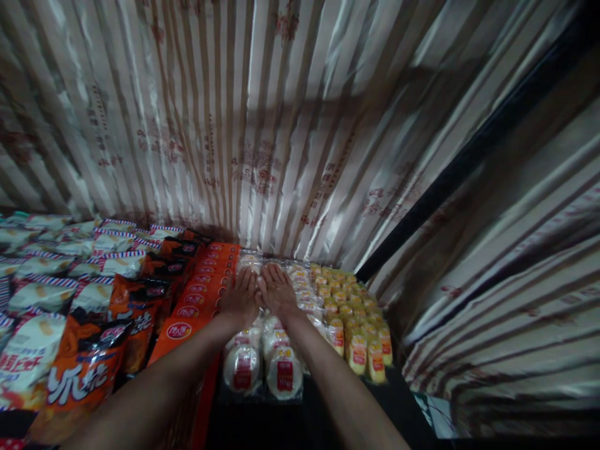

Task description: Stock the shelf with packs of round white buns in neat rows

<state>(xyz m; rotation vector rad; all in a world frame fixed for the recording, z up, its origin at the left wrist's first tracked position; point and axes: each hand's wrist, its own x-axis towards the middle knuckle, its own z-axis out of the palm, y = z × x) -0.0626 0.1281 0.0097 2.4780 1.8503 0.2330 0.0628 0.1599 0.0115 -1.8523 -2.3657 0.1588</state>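
Rows of round, white, clear-wrapped cakes (284, 374) with red labels stand on a dark surface. My left hand (241, 294) lies palm down over the back part of these rows, fingers stretched out and pointing away from me. Beside it, my right hand (277, 289) is also flat on the wrapped packs, its fingers extended, the two thumbs close together. Neither hand grips anything. To the left of my left hand are orange boxes (187, 300) with round logos. Small yellow wrapped cakes (359, 353) stand in rows to the right of my right hand.
White snack bags (35, 350) and orange-and-black snack bags (87, 369) fill the left side. A striped, printed curtain (262, 125) hangs behind the goods. A black pole (440, 194) slants down at the right to the table's back edge.
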